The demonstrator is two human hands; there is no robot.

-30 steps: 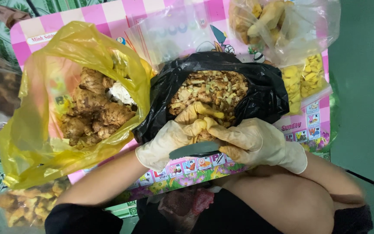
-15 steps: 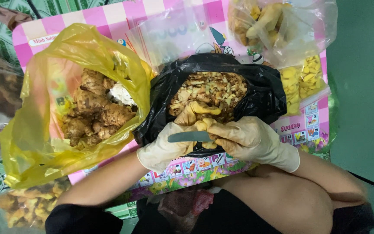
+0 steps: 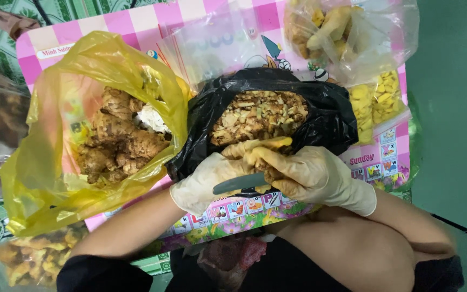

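Observation:
Both my hands wear pale latex gloves and meet over the near edge of a black plastic bag [image 3: 331,124] full of brown peelings [image 3: 260,116]. My left hand [image 3: 206,181] grips a knobbly yellowish ginger root [image 3: 263,146]. The fingers of my right hand [image 3: 320,176] are closed around the handle of a small knife, whose grey blade [image 3: 239,184] lies across my left glove with its tip to the left. The blade rests against the root just above the bag's rim.
A yellow bag [image 3: 39,162] of unpeeled ginger roots [image 3: 117,138] stands to the left. Clear bags of peeled pieces [image 3: 331,30] and yellow slices [image 3: 377,100] lie at the back right. All rest on a pink checked mat [image 3: 82,32]. My knee [image 3: 352,243] is below.
My hands have shifted slightly while working the root. The knife blade has swung from nearly hidden under my fingers to lying flat across my left glove.

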